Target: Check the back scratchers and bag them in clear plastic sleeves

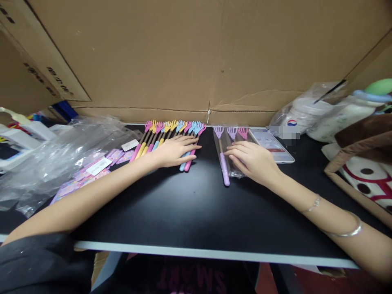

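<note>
My left hand [174, 152] lies palm down, fingers spread, across a row of several back scratchers [141, 149]. Their claw heads are pink, yellow and blue and point to the back; my hand covers part of the handles. My right hand [255, 159] rests on a clear plastic bag [238, 173], its fingers loosely stretched towards the left. A purple back scratcher [224, 169] lies just beside those fingertips, with no grip on it visible. Another purple claw head [232, 132] and a pink claw head [243, 132] show beyond my right hand, their handles mostly hidden.
Clear plastic sleeves [79, 143] and printed purple cards [76, 181] are heaped at the left. A phone [272, 145], a bagged cup [309, 112], a bottle [352, 112] and a brown-handled bag [367, 163] stand or lie right. Cardboard [183, 61] walls the back of the black table [196, 220].
</note>
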Tool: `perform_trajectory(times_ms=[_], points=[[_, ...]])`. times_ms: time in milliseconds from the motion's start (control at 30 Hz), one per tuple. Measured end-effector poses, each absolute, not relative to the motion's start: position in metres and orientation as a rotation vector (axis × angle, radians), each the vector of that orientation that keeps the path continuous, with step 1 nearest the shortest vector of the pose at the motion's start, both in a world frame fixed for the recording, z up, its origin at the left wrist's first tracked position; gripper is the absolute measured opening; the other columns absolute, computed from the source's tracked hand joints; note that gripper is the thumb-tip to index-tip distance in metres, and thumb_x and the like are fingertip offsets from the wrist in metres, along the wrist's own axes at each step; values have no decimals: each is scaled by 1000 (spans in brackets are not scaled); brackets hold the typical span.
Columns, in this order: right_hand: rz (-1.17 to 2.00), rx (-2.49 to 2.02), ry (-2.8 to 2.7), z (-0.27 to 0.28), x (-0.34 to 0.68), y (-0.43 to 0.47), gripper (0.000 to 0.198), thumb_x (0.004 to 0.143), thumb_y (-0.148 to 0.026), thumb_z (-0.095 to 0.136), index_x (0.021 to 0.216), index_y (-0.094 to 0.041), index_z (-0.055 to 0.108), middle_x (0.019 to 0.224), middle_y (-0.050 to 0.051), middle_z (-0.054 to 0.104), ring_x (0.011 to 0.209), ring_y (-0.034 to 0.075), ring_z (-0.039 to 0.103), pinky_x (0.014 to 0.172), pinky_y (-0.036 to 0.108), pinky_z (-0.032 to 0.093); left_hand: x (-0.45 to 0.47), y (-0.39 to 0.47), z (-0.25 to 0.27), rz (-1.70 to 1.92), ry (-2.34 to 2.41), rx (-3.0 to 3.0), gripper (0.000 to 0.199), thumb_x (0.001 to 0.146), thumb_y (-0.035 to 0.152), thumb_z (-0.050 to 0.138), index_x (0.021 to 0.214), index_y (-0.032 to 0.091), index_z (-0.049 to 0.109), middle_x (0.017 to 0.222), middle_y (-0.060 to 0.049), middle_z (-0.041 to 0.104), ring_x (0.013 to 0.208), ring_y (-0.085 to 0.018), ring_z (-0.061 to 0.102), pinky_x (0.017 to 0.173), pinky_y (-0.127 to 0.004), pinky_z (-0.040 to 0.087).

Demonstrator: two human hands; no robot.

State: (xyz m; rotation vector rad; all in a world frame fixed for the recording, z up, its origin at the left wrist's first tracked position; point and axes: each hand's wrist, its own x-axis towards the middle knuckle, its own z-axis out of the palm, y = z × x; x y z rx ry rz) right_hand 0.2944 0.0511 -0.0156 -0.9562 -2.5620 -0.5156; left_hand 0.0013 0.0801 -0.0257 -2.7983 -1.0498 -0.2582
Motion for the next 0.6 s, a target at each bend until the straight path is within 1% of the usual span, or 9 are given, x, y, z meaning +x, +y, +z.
perform_trajectory(times_ms=[67,167,233,300,400,500,600], points=[[-506,-958,-2550,-18,295,52,35,98,-28,38,102,-17,71,108,7,72,105,22,63,95,36,47,-4,85,-30,-246,-1074,-2859,52,99,50,34,141,22,46,152,-10,38,142,-24,33,117,-44,26],[-507,-973,-2547,-19,295,52,35,98,-28,37,103,-19,70,108,7,72,105,22,64,93,36,48,-5,88,-36,-293,-1106,-2932,54,100,51,31,144,22,42,154,-10,33,143,-23,30,118,-42,25],[-521,-996,-2552,-19,295,51,35,99,-28,36,100,-19,69,106,6,73,102,21,65,87,34,49,-5,89,-39,-326,-1120,-2969,54,100,51,31,144,21,42,155,-11,32,144,-23,29,119,-42,24],[-550,-1027,-2554,-19,296,50,35,99,-29,34,95,-19,68,99,6,73,94,20,66,77,32,49,-5,89,-40,-346,-1125,-2992,54,100,51,32,142,20,44,155,-12,32,144,-24,28,119,-43,23],[-625,-1049,-2543,-18,296,49,35,100,-29,33,88,-19,65,87,5,72,81,18,66,65,29,44,-10,88,-40,-349,-1127,-3000,54,100,51,31,140,19,46,154,-13,33,144,-25,28,118,-45,23],[-694,-1036,-2519,-18,296,48,34,99,-28,35,83,-19,64,80,4,70,75,17,64,60,29,39,-19,85,-39,-343,-1150,-2989,56,100,53,28,140,18,46,153,-13,34,143,-26,29,118,-45,24],[-733,-992,-2506,-17,296,48,32,99,-28,38,79,-19,62,74,3,67,71,15,62,58,28,36,-30,81,-39,-335,-1185,-2966,59,99,54,26,141,18,45,154,-12,33,143,-25,29,119,-43,23]])
